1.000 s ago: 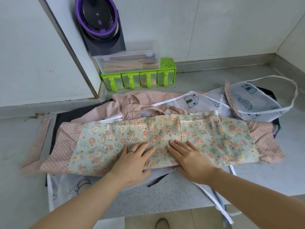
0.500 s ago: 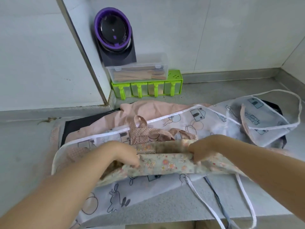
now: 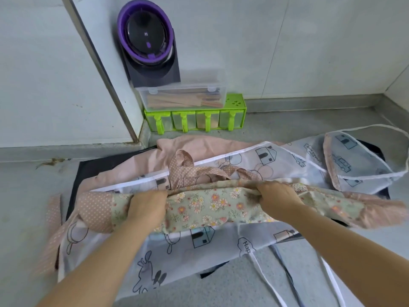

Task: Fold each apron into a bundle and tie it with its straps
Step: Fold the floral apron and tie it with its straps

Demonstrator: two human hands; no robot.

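Note:
A floral green apron with pink dotted ends (image 3: 210, 204) lies as a long narrow band across the counter, on top of the other aprons. My left hand (image 3: 147, 207) grips its left part, fingers curled over the far edge. My right hand (image 3: 278, 199) grips it right of the middle in the same way. Its pink dotted straps (image 3: 186, 171) loop just behind the band. Under it lies a white apron with house and rabbit drawings (image 3: 199, 244), whose white straps (image 3: 272, 284) trail off the front edge. A plain pink apron (image 3: 199, 147) and a dark one (image 3: 93, 167) lie beneath.
At the back wall stand a green spice rack (image 3: 194, 116), a clear box of utensils (image 3: 183, 96) on it, and a purple-rimmed appliance (image 3: 146, 38). The grey counter (image 3: 24, 196) has a raised back lip. A corner post runs down at the left.
My hands went from lying flat on the floral apron to gripping its far edge. The apron is folded narrower now, and the white apron below shows more.

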